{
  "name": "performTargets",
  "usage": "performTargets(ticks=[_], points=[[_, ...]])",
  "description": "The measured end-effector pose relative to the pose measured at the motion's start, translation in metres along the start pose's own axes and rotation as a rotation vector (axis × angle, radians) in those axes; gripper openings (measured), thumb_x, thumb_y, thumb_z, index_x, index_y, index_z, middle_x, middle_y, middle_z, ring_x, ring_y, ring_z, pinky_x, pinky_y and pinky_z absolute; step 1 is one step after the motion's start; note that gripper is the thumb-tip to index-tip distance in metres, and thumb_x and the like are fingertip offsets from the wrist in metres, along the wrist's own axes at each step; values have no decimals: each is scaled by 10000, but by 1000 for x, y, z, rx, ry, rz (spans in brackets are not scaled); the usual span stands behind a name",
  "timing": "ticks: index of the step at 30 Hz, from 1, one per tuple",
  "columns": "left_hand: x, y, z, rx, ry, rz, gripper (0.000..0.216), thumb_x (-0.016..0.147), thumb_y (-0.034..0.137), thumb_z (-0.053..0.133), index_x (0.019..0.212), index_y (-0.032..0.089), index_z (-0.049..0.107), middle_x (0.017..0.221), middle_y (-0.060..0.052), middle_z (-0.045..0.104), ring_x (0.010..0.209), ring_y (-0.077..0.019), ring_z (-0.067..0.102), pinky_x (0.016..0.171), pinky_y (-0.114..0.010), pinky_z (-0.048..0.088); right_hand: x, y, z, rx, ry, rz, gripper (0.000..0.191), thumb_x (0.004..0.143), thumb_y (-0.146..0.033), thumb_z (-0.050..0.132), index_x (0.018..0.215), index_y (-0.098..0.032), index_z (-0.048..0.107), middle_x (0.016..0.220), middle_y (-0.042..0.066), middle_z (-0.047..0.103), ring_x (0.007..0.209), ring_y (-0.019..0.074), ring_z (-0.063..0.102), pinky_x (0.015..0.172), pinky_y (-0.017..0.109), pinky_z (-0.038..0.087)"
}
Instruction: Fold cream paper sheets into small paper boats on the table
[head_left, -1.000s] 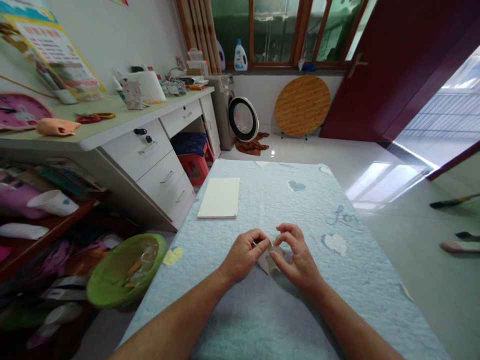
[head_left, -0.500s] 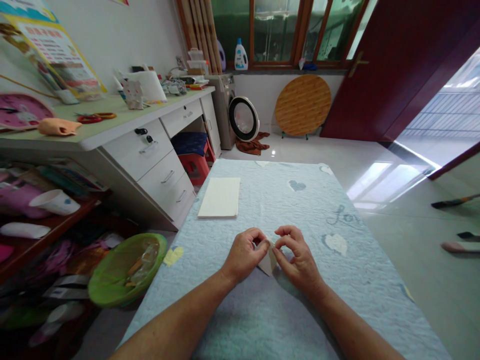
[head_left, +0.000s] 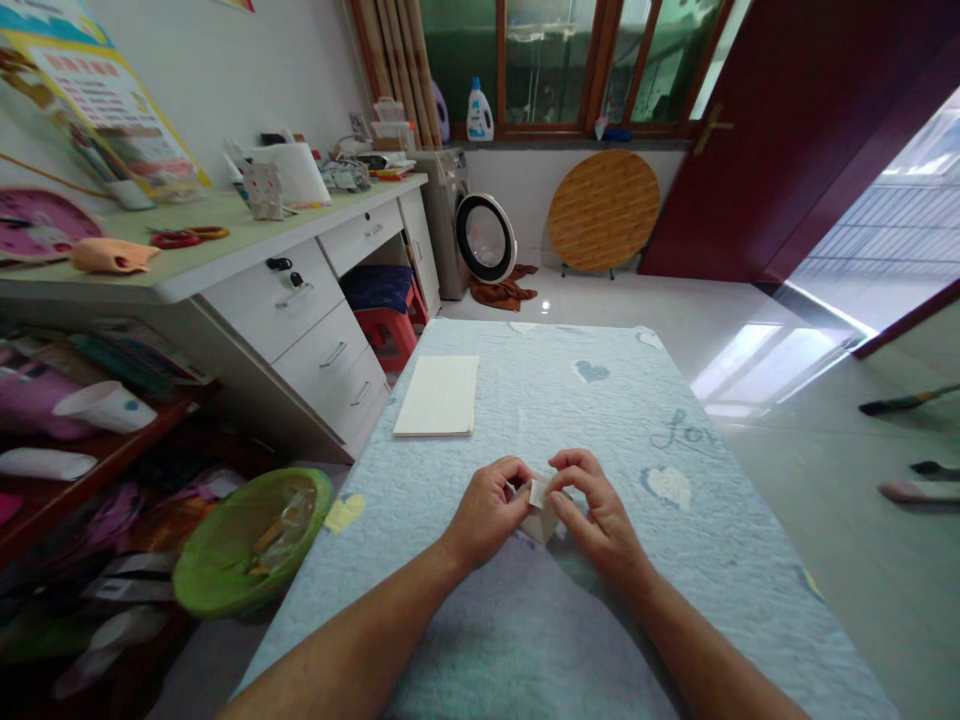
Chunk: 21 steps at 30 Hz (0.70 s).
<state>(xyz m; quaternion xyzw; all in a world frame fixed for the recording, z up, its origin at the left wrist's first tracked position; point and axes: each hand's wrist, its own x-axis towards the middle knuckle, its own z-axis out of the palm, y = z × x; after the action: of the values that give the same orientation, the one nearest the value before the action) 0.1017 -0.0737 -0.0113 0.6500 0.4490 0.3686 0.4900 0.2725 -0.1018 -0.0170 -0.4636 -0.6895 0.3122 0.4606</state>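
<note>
A small folded piece of pale paper [head_left: 541, 522] is between my two hands, just above the cloth-covered table. My left hand [head_left: 491, 508] pinches its left side between thumb and fingers. On the other side, my right hand [head_left: 592, 505] holds the paper's right edge with thumb and index finger, its other fingers curled above. A small flap shows at the top of the paper; its back is hidden. Farther off to the left lies a stack of cream paper sheets [head_left: 437, 396], apart from both hands.
The table wears a light blue quilted cloth [head_left: 540, 400]. A green basket [head_left: 187, 575] stands at its left, by a shelf with a paper cup [head_left: 109, 405]. A white desk [head_left: 300, 300] is behind, with a red stool [head_left: 394, 330] under it. Brushes [head_left: 911, 400] show at far right.
The folded paper has turned in my fingers, so a small flap and more of its front face now show. My hands have stayed almost in place.
</note>
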Motion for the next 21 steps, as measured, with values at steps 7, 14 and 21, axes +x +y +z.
performTargets(ticks=[7, 14, 21], points=[[0, -1, -4, -7, -50, 100, 107, 824, 242, 644, 756, 160, 649, 766, -9, 611, 692, -126, 535, 633, -223, 406, 2, 7, 1, 1, -48, 57, 66, 866, -295, 627, 858, -231, 634, 1107, 65, 532, 1113, 231, 505, 988, 384, 381], [-3, 2, -11, -38, -123, 130, 134, 773, 230, 644, 895, 176, 651, 927, -42, 652, 839, -177, 592, 733, -269, 457, 4, 8, 0, 22, -1, 64, 100, 865, -281, 612, 783, -224, 616, 1061, 63, 553, 1061, 224, 530, 957, 386, 405], [-3, 0, -9, -85, -86, 117, 134, 836, 290, 671, 798, 163, 646, 908, -47, 651, 842, -174, 604, 754, -278, 480, 3, 5, -3, 133, 12, 53, 81, 846, -302, 627, 827, -232, 592, 1049, 55, 564, 1028, 217, 540, 921, 355, 425]])
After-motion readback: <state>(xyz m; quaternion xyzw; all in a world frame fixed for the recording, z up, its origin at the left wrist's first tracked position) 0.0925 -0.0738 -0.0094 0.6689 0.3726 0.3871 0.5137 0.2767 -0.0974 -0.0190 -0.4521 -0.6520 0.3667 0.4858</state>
